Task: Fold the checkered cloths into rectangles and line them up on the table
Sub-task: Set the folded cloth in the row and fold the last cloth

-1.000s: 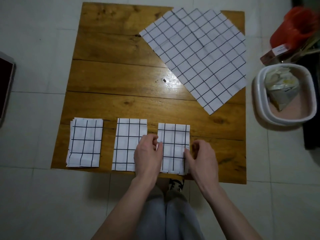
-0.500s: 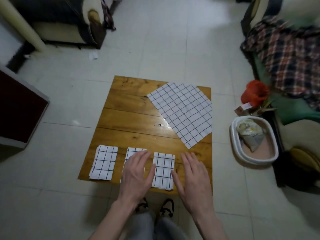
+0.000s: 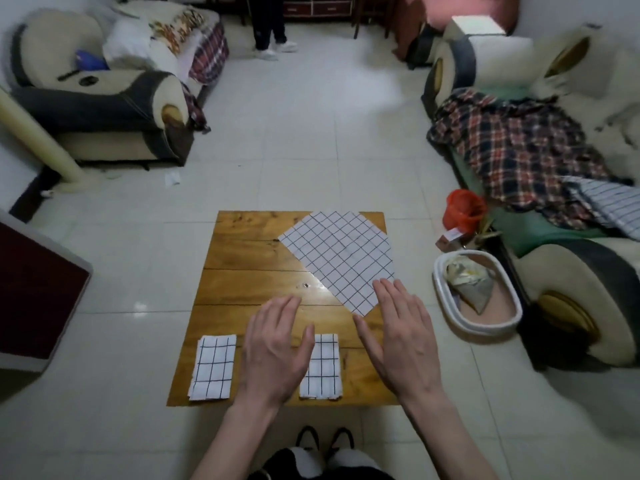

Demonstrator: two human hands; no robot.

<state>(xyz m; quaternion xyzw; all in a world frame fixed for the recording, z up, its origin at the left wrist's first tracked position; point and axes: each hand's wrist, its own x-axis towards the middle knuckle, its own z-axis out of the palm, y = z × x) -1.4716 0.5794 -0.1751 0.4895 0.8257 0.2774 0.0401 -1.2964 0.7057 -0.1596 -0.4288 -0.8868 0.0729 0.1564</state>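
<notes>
Legible text, labels, brands, numbers, signs: none. The small box (image 3: 452, 236) on the floor beside the red bag (image 3: 464, 209) bears a pale label, too blurred to read. The checkered cloths carry a grid pattern only, no lettering.

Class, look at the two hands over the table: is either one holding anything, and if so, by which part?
Nothing is held. The left hand and right hand are open with fingers spread, above the wooden table.
</notes>
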